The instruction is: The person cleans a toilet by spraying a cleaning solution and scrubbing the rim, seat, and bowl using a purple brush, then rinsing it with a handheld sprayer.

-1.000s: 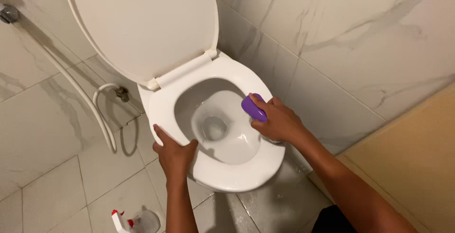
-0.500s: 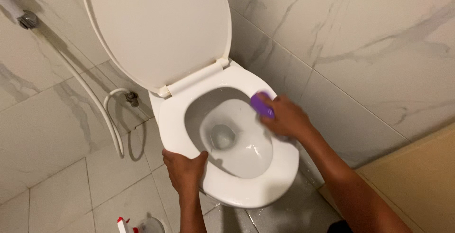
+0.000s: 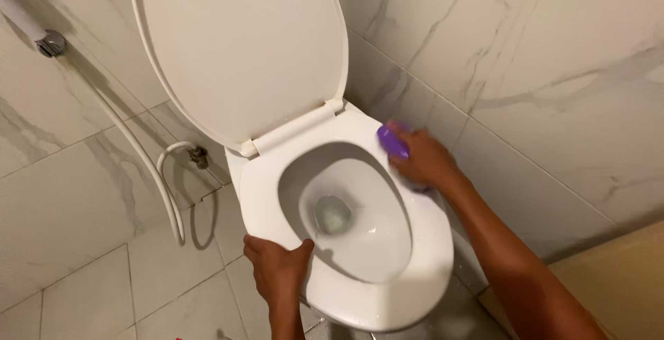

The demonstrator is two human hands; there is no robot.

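- Head view: the right hand is clenched around a purple scrubber, pressed on the far right part of the white toilet seat, close to the hinge end.
- The purple scrubber sticks out past the fingers toward the raised lid; only its upper end shows, and the rest is hidden in the grasp.
- The left hand grips the near left edge of the toilet seat, thumb lying over the top toward the opening, fingers curled on the outer side.
- The two hands sit on opposite sides of the bowl, which has water at the bottom.
- The lid stands upright behind the seat.
- A white spray hose hangs along the marble-patterned tiled wall to the left of the toilet and loops down near the floor tiles.
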